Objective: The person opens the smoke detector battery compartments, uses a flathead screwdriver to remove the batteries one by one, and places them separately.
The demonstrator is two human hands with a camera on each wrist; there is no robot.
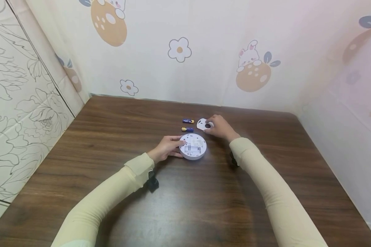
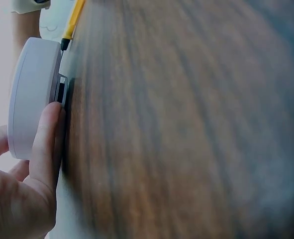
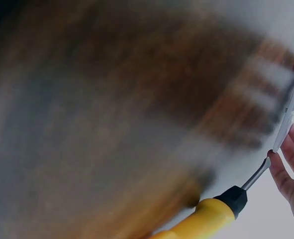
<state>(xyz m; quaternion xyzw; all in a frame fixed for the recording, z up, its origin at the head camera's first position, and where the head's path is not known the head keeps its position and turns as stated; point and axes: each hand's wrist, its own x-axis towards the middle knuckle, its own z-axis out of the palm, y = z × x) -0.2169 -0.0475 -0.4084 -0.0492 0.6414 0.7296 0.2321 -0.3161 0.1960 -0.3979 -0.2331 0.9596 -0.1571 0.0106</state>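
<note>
My left hand [image 1: 168, 148] grips the left edge of a round white smoke alarm [image 1: 191, 140], its thumb over the face. The alarm's back faces up and shows an uncovered battery compartment. In the left wrist view, the alarm [image 2: 35, 99] appears edge-on between fingers and thumb. Just beyond it, my right hand [image 1: 220, 127] pinches a thin white mounting plate [image 1: 200, 124] with a round hole. The right wrist view shows the plate [image 3: 290, 114] edge-on at the fingertips. Two batteries, one [image 1: 188, 121] behind the other [image 1: 187, 129], lie left of the plate.
A yellow-handled screwdriver [image 3: 206, 219] lies by the right hand in the right wrist view; a yellow and black part [image 2: 73, 22] shows beyond the alarm in the left one. The brown wooden table [image 1: 117, 120] meets a patterned wall covering [image 1: 210, 68] at the back.
</note>
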